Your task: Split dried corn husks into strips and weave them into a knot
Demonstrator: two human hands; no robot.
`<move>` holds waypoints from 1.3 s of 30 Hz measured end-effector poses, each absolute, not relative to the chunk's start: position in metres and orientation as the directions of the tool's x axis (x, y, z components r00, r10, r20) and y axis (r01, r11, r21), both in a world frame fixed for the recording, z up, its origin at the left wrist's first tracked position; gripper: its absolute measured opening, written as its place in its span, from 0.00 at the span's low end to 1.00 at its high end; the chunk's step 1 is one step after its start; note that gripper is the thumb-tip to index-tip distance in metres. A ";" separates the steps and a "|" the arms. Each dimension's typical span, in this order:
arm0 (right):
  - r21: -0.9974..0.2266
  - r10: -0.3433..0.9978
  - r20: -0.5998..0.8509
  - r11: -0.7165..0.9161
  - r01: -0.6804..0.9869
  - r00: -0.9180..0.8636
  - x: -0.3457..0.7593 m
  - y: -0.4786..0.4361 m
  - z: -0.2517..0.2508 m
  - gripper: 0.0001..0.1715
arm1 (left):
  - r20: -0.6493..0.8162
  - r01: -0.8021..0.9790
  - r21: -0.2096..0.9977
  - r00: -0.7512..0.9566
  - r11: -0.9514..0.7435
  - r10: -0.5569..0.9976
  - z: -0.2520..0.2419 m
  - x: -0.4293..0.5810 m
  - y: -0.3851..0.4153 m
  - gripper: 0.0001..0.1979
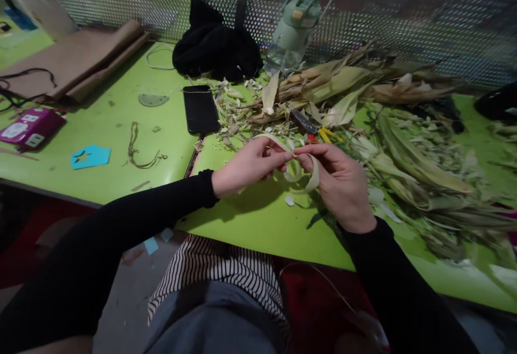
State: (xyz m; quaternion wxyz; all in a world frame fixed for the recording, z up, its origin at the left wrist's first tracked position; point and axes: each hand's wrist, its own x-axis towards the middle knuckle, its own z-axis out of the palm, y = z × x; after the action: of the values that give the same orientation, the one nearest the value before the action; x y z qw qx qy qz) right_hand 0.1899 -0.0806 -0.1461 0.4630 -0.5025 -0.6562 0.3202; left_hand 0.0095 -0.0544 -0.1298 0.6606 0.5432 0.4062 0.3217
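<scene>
Over the near part of the green table, my left hand (258, 161) and my right hand (339, 179) meet fingertip to fingertip. Between them they pinch a pale corn husk strip (312, 180), which curls into loops below the fingers and passes over the left knuckles. The left thumb and fingers are closed on it; the right thumb and forefinger press it from the other side. Just beyond the hands lie pliers (304, 122) and a yellow-handled tool (329, 135) among husk scraps. A heap of dried corn husks (323, 87) lies behind, and more husks (424, 176) spread to the right.
A black phone (201, 109), a protractor (153, 99), a blue paper piece (90, 157) and a purple box (32, 129) lie leftward. Black cloth (218, 47) and a water bottle (293, 33) stand by the perforated metal screen (383, 9). The table's front edge (262, 247) is close to my lap.
</scene>
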 end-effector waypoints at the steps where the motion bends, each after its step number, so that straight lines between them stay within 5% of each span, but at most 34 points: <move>1: -0.911 0.968 0.248 0.246 0.332 -0.037 0.189 -0.080 -0.146 0.08 | -0.173 0.040 0.984 0.447 0.174 0.878 -0.128 0.009 -0.056 0.05; 10: -0.998 0.998 0.058 0.058 0.000 -0.021 0.190 -0.076 -0.148 0.14 | -0.158 0.034 0.986 0.485 0.162 0.860 -0.122 0.009 -0.060 0.04; 23: -0.997 0.997 0.072 0.072 -0.004 -0.037 0.184 -0.080 -0.146 0.15 | 0.166 0.014 0.983 0.384 -0.186 0.908 -0.143 0.011 -0.057 0.08; 39: -0.991 0.993 0.114 0.115 0.073 -0.014 0.185 -0.083 -0.146 0.12 | 0.229 0.121 0.945 0.421 -0.304 0.878 -0.146 0.009 -0.058 0.07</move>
State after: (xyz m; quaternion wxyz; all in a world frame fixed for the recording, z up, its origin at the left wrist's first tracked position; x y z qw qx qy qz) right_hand 0.1845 -0.0828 -0.1460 0.5066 -0.4863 -0.5485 0.4539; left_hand 0.0091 -0.0576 -0.1461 0.4698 0.6999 0.3567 0.4028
